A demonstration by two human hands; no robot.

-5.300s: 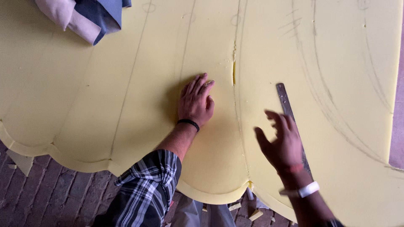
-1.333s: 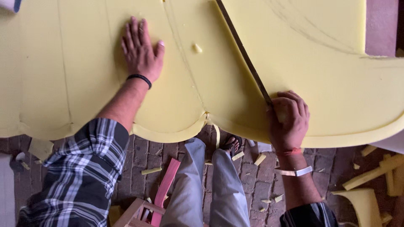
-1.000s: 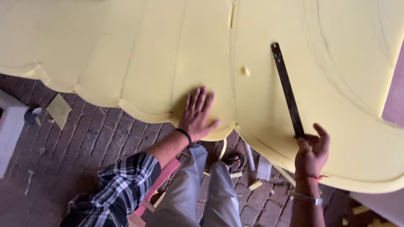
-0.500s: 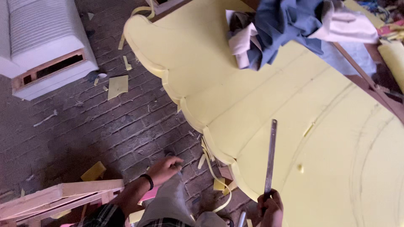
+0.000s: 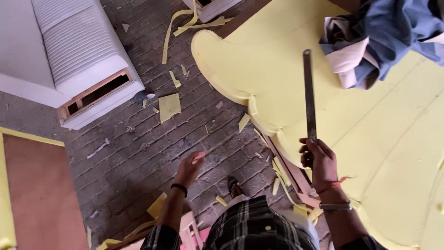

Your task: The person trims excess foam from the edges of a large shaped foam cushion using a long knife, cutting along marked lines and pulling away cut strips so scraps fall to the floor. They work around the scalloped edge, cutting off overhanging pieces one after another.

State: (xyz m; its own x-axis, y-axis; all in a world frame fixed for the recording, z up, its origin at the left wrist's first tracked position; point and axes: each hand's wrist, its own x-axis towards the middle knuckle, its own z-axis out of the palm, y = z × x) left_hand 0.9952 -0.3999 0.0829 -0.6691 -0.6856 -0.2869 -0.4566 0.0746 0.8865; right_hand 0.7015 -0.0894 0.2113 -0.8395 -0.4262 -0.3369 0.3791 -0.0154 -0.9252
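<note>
Brick floor (image 5: 138, 148) littered with yellow foam scraps (image 5: 169, 106), white ribbed furniture piece (image 5: 78, 55) off to the left. Left hand (image 5: 190, 167) hangs loose over the bricks, fingers relaxed, holding nothing. Right hand (image 5: 319, 159) is clenched round a long metal blade (image 5: 309, 92), held over the scalloped left edge of the big yellow foam sheet (image 5: 379, 139); bundled blue cloth (image 5: 384, 37) at the sheet's top right.

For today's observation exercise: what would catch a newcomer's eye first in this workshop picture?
First, the big yellow foam sheet with its scalloped edge, filling the right side, a heap of blue and pale cloth at its top. The right hand holds a long metal blade upright over it, while the left hand hangs free above the brick floor strewn with foam scraps.
</note>
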